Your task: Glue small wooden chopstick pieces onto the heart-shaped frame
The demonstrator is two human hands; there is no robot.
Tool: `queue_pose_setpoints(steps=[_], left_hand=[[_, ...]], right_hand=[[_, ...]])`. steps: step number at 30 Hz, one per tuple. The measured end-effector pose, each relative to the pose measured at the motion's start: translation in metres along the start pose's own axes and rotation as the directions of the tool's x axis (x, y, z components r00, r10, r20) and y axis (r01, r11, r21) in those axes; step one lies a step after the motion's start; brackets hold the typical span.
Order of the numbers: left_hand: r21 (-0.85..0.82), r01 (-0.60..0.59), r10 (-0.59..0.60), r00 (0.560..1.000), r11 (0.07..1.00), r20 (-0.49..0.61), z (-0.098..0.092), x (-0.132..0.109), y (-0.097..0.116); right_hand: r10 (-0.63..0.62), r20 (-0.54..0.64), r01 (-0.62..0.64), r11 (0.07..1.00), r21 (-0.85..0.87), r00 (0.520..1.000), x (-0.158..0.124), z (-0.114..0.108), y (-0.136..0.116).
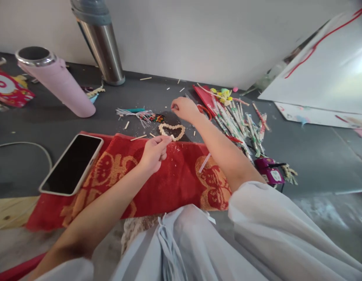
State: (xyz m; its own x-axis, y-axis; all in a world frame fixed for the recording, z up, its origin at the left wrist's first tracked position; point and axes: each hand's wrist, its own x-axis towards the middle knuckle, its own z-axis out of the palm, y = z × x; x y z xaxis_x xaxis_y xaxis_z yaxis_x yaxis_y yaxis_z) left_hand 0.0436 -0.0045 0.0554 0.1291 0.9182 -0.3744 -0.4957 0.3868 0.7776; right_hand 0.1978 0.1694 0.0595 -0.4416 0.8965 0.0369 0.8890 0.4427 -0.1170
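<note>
Pinching right at the near rim, the left hand [155, 153] comes in from seven o'clock on a dial centred on that pale heart-shaped frame [183, 130]! Thumb and forefinger are closed together on it, no gap that I can see, seemingly steadying the piece where it sits on the grey tabletop [309, 156], just beyond the towel's edge. Up at one o'clock hovers the right hand [185, 109], fingers curled inward; whether anything is tucked inside, I can't tell.

Now outward: the red towel [175, 175] spreads at six, likely padding for the forearms. Orange-handled scissors [208, 112] lie at two, close by the right wrist, handy for grabbing. Clear-wrapped sticks [230, 119] pile up at three, white strands [137, 114] at ten. The phone [72, 164] rests between eight and nine, while the pink tumbler [61, 86] and steel thermos [103, 50] stand around ten, presumably parked clear of the elbows.
</note>
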Motion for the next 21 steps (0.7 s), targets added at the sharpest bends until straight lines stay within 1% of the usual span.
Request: queue_pose_setpoints(steps=[3, 7, 10, 17, 21], left_hand=[[-0.003, 0.008, -0.008, 1.0, 1.0, 0.005, 0.0, 0.0, 0.0], [-0.011, 0.012, -0.012, 1.0, 1.0, 0.004, -0.001, -0.002, 0.001], [-0.003, 0.004, -0.004, 1.0, 1.0, 0.013, -0.001, -0.003, 0.001], [0.015, -0.031, 0.03, 0.999, 0.999, 0.045, -0.001, -0.003, -0.002], [0.03, -0.05, 0.049, 0.998, 0.998, 0.037, -0.003, -0.001, -0.001]], right_hand=[[-0.011, 0.034, 0.012, 1.0, -0.019, 0.999, 0.023, 0.007, -0.003], [0.009, 0.054, -0.007, 0.999, -0.047, 0.999, 0.038, 0.012, -0.004], [0.008, 0.066, -0.005, 0.999, -0.052, 0.998, 0.041, 0.014, -0.004], [0.003, 0.044, -0.001, 0.999, -0.048, 0.999, 0.041, 0.019, -0.006], [0.0, 0.023, 0.001, 1.0, -0.025, 1.0, 0.038, 0.015, -0.007]])
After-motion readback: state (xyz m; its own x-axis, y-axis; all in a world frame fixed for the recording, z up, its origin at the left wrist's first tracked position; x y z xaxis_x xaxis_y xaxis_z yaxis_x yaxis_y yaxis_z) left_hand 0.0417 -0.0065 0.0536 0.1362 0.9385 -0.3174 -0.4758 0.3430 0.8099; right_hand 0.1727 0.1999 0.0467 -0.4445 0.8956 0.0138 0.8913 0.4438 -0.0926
